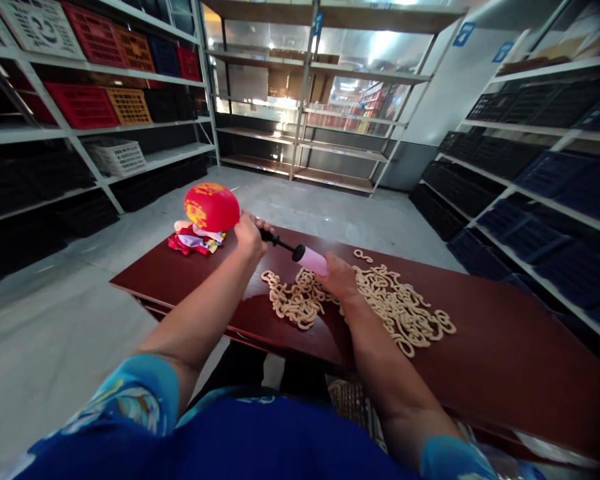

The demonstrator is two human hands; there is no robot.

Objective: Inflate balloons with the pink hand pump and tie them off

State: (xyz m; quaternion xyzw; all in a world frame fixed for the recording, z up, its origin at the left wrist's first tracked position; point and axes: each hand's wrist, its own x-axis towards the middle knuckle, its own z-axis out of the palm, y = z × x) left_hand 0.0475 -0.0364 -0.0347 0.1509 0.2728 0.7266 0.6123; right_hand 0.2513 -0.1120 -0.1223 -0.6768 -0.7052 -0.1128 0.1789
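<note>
A partly inflated red balloon [212,208] with yellow print sits at the far left end of a hand balloon pump. My left hand [251,233] is closed around the pump's black end, right where the balloon's neck meets it; the fingers hide the join. Between my hands a thin black rod runs into the pump's pink barrel [311,260]. My right hand [338,276] grips that barrel, just above the loose pile of beige curled pieces [405,307]. Below the red balloon lies a small heap of limp balloons [195,240] in red, white and yellow.
The dark red-brown table [500,353] stretches across in front of me. Shelves with red crates [83,105] and yellow crates [129,105] stand at left, dark crates [500,167] at right. A tall rack [300,133] stands at the back.
</note>
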